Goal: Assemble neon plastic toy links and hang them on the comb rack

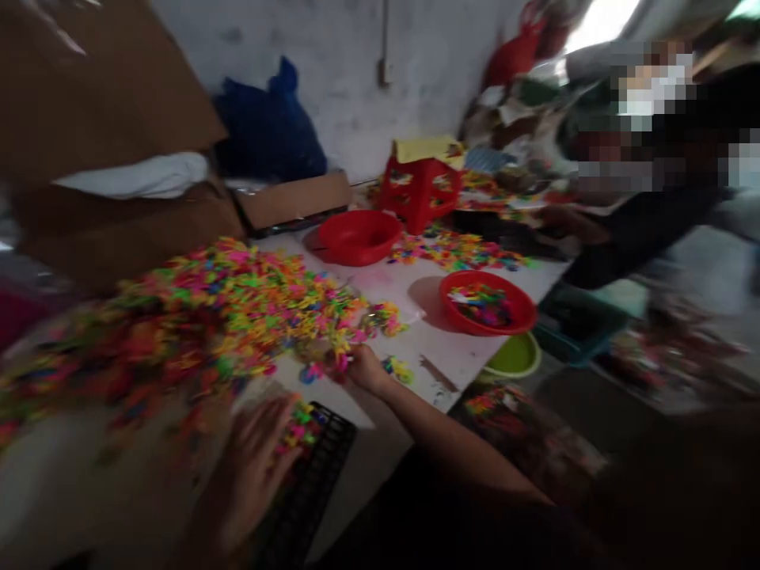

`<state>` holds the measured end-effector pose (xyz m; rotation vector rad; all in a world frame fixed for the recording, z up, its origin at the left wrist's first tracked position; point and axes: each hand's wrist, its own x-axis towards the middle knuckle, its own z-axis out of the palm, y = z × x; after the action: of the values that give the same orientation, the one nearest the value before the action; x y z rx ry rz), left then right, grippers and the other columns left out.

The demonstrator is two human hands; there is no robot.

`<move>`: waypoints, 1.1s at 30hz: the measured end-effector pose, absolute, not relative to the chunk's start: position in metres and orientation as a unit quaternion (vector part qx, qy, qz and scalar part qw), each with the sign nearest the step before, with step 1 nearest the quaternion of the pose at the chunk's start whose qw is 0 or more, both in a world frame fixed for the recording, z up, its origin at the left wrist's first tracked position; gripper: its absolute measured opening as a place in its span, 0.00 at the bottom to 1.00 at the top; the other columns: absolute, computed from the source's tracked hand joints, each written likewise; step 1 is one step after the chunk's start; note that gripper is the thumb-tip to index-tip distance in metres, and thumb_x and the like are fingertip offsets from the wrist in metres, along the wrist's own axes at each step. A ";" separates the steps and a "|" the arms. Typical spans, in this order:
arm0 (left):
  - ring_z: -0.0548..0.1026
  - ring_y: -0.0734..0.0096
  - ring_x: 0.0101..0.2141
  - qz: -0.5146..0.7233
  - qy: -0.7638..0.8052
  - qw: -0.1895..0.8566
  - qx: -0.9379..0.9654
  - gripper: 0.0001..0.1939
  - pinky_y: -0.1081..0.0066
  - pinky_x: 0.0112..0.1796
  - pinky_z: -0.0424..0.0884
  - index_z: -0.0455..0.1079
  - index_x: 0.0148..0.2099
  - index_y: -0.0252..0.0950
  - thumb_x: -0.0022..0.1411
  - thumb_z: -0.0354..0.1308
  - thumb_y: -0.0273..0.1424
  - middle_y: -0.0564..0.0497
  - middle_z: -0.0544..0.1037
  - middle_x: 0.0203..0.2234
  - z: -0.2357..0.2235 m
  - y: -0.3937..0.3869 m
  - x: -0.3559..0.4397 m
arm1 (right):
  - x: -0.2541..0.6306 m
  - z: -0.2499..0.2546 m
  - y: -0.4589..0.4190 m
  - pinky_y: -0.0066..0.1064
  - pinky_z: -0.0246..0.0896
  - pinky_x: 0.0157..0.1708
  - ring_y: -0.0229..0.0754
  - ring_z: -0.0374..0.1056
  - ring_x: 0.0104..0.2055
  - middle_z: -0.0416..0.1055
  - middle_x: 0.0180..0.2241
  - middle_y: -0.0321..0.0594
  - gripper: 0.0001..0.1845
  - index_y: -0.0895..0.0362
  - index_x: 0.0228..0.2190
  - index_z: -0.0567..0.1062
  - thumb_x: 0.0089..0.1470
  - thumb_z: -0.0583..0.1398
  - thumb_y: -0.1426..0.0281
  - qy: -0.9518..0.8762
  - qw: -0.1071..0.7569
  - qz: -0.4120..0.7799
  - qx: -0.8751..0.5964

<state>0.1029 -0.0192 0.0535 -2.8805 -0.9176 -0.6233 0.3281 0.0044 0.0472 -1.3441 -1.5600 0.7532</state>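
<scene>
My left hand (pixel 258 455) lies with its fingers stretched out beside a black slotted basket (pixel 332 451), close to small colourful plastic pieces (pixel 302 423) at the basket's edge. Motion blurs this hand somewhat. Further up, my right hand (pixel 363 370) is closed at the near edge of a large heap of bright plastic pieces (pixel 261 301). Pink and yellow pieces show at its fingertips. The exact shape of the pieces is too small and blurred to make out.
A red basin (pixel 360 237) stands behind the heap; another red basin (pixel 488 303) holds pieces at the table's right edge. A red stool (pixel 419 190) sits at the back. Cardboard boxes (pixel 112 95) rise at left. A co-worker's arm (pixel 641 229) reaches in from the right.
</scene>
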 end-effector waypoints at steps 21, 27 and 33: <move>0.62 0.62 0.54 -0.139 -0.323 0.010 -0.936 0.24 0.61 0.53 0.59 0.55 0.59 0.35 0.62 0.47 0.35 0.44 0.64 0.55 0.058 -0.034 0.087 | 0.301 -0.003 0.010 0.29 0.55 0.41 0.38 0.64 0.34 0.71 0.27 0.38 0.06 0.59 0.23 0.71 0.48 0.56 0.77 -0.870 0.236 0.180 -0.393; 0.56 0.58 0.57 -0.091 -0.340 0.044 -0.935 0.29 0.55 0.52 0.58 0.45 0.63 0.40 0.62 0.45 0.40 0.46 0.58 0.59 0.064 -0.030 0.096 | 0.299 0.002 0.006 0.31 0.52 0.45 0.39 0.63 0.38 0.71 0.31 0.41 0.05 0.58 0.26 0.72 0.49 0.56 0.75 -0.878 0.215 0.124 -0.409; 0.58 0.57 0.57 -0.072 -0.333 0.046 -0.939 0.26 0.49 0.51 0.57 0.48 0.62 0.41 0.63 0.43 0.38 0.49 0.61 0.57 0.063 -0.024 0.109 | 0.294 0.005 0.005 0.31 0.54 0.44 0.40 0.64 0.37 0.72 0.27 0.38 0.04 0.57 0.21 0.73 0.44 0.61 0.71 -0.820 0.276 0.130 -0.484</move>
<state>0.1092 -0.0243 0.0626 -2.8669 -1.0176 -0.2194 0.2936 0.0046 0.0053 -1.3012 -2.2025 0.3490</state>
